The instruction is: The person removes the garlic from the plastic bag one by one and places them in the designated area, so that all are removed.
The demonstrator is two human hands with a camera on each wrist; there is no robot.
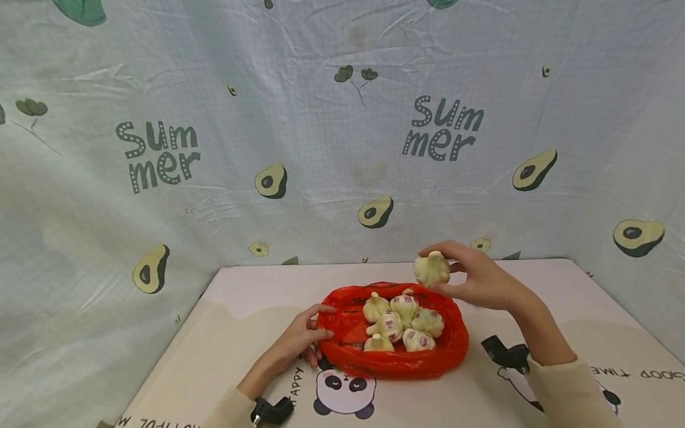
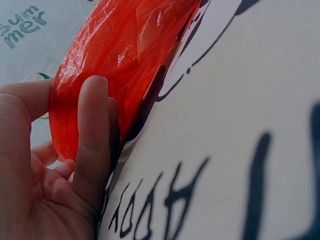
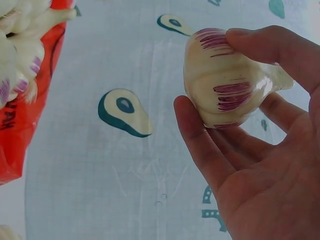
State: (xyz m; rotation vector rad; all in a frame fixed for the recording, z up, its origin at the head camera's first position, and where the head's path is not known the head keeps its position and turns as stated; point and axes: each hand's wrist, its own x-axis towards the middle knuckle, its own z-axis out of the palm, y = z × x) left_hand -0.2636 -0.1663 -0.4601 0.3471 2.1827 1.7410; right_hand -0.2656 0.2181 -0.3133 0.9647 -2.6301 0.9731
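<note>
A red plastic bag (image 1: 396, 370) with its rim rolled open lies on the table, several garlic bulbs (image 1: 387, 326) inside toward its right side. At the bag's left edge my left hand (image 1: 296, 340) grips the rim; the left wrist view shows the thumb and fingers (image 2: 93, 120) around the red plastic (image 2: 125, 50). My right hand (image 1: 481, 278) holds one garlic bulb (image 1: 431, 269) above the bag's back right rim. In the right wrist view that bulb (image 3: 220, 80), white with purple streaks, is pinched between thumb and fingers (image 3: 200, 145).
The table (image 1: 251, 291) has a printed cover with pandas (image 1: 345, 392) and lettering. Behind it hangs a pale cloth (image 1: 321, 119) printed with avocados and words. A dark strap device sits at each wrist. The right wrist view's lower left corner shows a pale, partly cut-off thing.
</note>
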